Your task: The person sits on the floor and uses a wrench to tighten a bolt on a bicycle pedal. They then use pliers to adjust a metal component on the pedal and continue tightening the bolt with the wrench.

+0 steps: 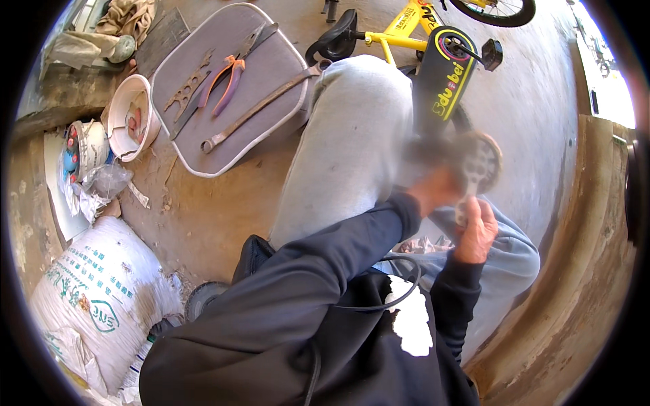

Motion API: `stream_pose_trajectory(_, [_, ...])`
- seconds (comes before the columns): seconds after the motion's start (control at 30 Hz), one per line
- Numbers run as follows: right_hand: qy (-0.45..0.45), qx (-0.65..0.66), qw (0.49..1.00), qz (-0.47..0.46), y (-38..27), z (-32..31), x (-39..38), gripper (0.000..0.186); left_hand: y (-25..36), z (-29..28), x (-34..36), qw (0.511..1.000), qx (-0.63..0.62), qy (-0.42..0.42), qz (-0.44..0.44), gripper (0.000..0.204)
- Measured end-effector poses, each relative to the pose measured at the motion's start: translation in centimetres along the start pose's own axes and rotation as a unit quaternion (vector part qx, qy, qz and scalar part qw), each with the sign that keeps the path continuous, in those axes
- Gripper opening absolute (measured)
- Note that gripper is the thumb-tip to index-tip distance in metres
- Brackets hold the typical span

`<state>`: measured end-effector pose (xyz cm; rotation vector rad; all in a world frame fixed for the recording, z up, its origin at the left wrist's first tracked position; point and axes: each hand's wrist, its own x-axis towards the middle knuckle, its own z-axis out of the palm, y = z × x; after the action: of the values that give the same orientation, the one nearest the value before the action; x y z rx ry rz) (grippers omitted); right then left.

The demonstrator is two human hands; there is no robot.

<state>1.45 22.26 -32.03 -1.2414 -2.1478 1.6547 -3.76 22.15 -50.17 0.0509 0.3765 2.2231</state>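
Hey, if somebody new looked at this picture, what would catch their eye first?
Probably the bright yellow bicycle at the top, right of centre. Below it, the left hand is a blur beside the right hand, which holds a flat tool. After that, perhaps the grey pad at upper left, with orange-and-purple pliers and a long wrench lying on it.

Cushion [284, 55]: left of left knee [362, 88]
On cushion: pliers [233, 64] between flat wrench [187, 91] and ring spanner [264, 105]
Bucket [139, 90]: left of cushion
Sack [108, 291]: behind bucket
Bicycle [396, 34]: before wheel [489, 160]
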Motion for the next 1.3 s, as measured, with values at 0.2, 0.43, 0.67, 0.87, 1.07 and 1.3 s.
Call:
stream_pose_trajectory(0.2, [0.019,-0.022,0.999,-0.035,0.0,-2.3,1.2,0.021,0.2,1.0,1.3,0.940,-0.325,-0.101,-0.035,0.031])
stream_pose_trajectory(0.43, [-0.053,-0.096,0.993,-0.040,-0.2,-2.5,1.3,0.023,1.1,1.8,0.6,0.981,-0.175,-0.079,0.021,0.031])
stream_pose_trajectory(0.67, [-0.032,-0.052,0.998,-0.029,-0.5,-3.5,2.6,0.016,2.5,2.8,0.3,0.943,-0.325,-0.065,-0.038,0.034])
stream_pose_trajectory(0.87, [-0.057,0.010,0.998,-0.028,0.1,-3.6,2.4,0.016,2.3,2.7,0.2,0.942,-0.326,-0.066,-0.051,0.035])
stream_pose_trajectory(1.07, [-0.063,0.171,0.983,-0.032,0.0,-4.2,1.9,0.016,2.0,3.0,-1.5,0.995,-0.013,0.086,-0.052,0.025])
stream_pose_trajectory(1.3, [-0.146,0.495,0.857,-0.007,2.1,-6.5,2.6,0.022,12.1,11.1,-9.5,0.912,0.256,0.138,-0.290,0.025])
